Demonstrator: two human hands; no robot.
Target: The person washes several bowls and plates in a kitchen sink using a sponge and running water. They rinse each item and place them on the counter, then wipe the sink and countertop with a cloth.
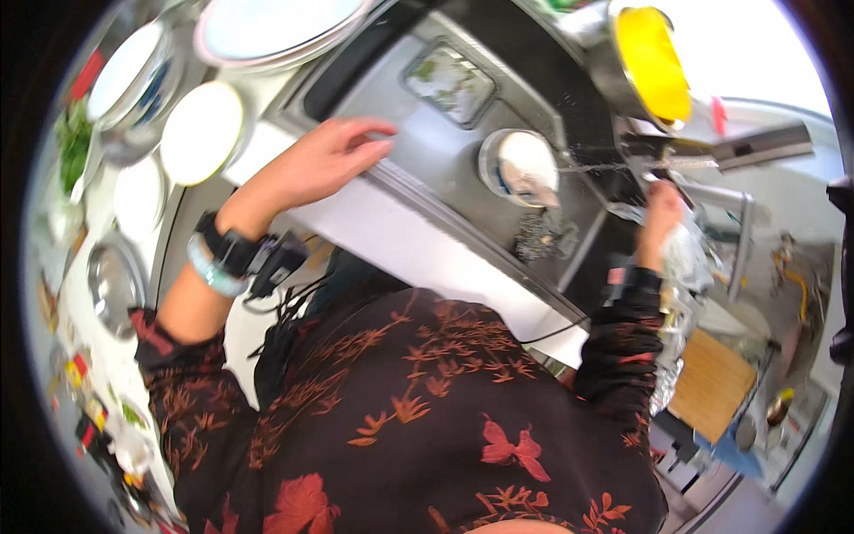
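My left hand (pixel 337 150) hovers over the front rim of the steel sink (pixel 413 157), fingers slightly curled and apart, holding nothing. My right hand (pixel 660 207) is blurred at the sink's right end, near a flat metal faucet spout (pixel 764 147). A small pale item shows at its fingertips, but whether it is gripped is unclear. A thin stream of water (pixel 600 167) runs from the spout towards a bowl (pixel 490 167) in the basin. Something whitish (pixel 527 160) fills much of this bowl. A steel wool scrubber (pixel 534 237) lies beside it.
Green scraps lie in the rectangular drain strainer (pixel 450 80). Large plates (pixel 280 30), a white-topped round dish (pixel 202 133) and a metal bowl (pixel 117 284) stand on the left counter. A pot with a yellow item (pixel 650 63) is behind the faucet. A wooden board (pixel 712 384) is at right.
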